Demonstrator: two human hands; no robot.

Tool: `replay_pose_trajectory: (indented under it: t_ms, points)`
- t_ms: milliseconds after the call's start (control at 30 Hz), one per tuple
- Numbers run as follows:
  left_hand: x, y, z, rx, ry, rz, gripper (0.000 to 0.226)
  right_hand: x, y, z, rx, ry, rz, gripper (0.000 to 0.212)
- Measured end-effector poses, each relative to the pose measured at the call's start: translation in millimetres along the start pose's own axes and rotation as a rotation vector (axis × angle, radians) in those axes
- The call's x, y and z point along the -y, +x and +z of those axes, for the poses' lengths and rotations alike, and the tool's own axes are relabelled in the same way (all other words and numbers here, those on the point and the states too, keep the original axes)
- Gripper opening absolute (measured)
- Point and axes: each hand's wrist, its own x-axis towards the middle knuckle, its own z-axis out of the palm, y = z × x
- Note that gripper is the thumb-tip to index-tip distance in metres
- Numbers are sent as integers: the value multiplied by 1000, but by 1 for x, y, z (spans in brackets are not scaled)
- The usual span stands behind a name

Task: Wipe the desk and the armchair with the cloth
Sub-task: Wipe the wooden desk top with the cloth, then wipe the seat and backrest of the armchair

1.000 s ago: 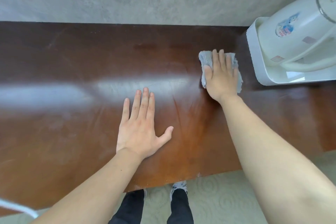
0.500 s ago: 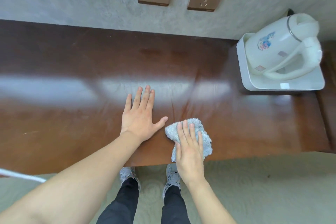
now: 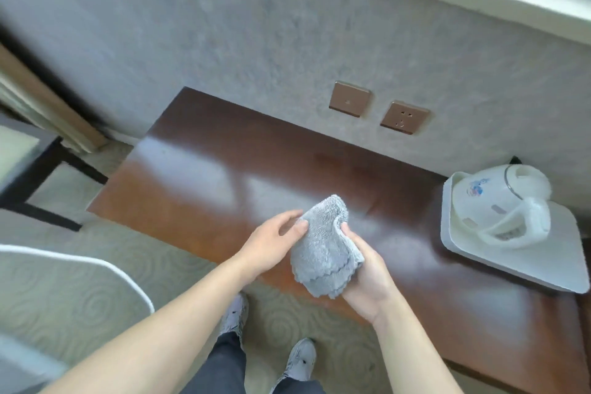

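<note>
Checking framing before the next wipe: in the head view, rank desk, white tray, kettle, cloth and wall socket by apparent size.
1. desk
2. white tray
3. kettle and cloth: look alike; cloth is nearer, so unranked
4. wall socket

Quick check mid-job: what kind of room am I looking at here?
Probably a hotel room. A white electric kettle sits on a white tray on a dark wooden desk against the wall, beneath bronze wall sockets, with patterned carpet underfoot.
</note>
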Motion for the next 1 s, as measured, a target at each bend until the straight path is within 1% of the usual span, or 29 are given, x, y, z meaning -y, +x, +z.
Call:
replay_pose_trajectory:
  t_ms: [33,100,133,200,233,300,400,433,533,567,633,700,767,867,900,967,1000]
  points:
    - [-4,-15,-5,-35,-122,8,26,1,-7,9,83,20,45,49]
    - [-10,-48,-16,-155,-250,24,14,1,-17,21,197,20,105,56]
    - [-12,-62,-20,-214,-269,37,12,2,-20,26,218,-6,102,58]
    - [-13,-95,-27,-339,-271,59,13,3,-28,37,238,-134,83,58]
    - [-14,-112,-30,-389,-274,70,15,2,-33,43,261,-234,60,58]
    - [-15,-147,-34,-473,-271,92,17,0,-47,60,376,-461,-9,58]
    - [-14,-201,-32,-555,-340,127,22,-9,-75,96,522,-752,-181,50]
    - [-13,-218,-29,-577,-385,151,24,-15,-83,105,535,-803,-241,48]
    - [-8,-262,-14,-652,-543,191,28,-42,-103,122,588,-843,-348,38]
    - [-3,-277,-9,-680,-587,195,30,-53,-113,126,600,-869,-373,38]
    - [6,-309,-1,-715,-636,217,34,-76,-131,127,601,-911,-396,49]
    - [21,-345,6,-746,-651,237,32,-103,-153,126,643,-943,-347,57]
    - [39,-389,18,-774,-705,232,29,-135,-182,123,746,-940,-199,54]
    - [68,-455,40,-778,-806,217,41,-183,-232,118,896,-865,4,50]
    - [78,-477,47,-773,-833,218,42,-199,-249,118,944,-852,69,50]
    - [93,-517,64,-770,-872,214,37,-231,-279,115,969,-857,201,53]
    - [100,-537,71,-783,-880,215,40,-247,-292,114,958,-863,262,55]
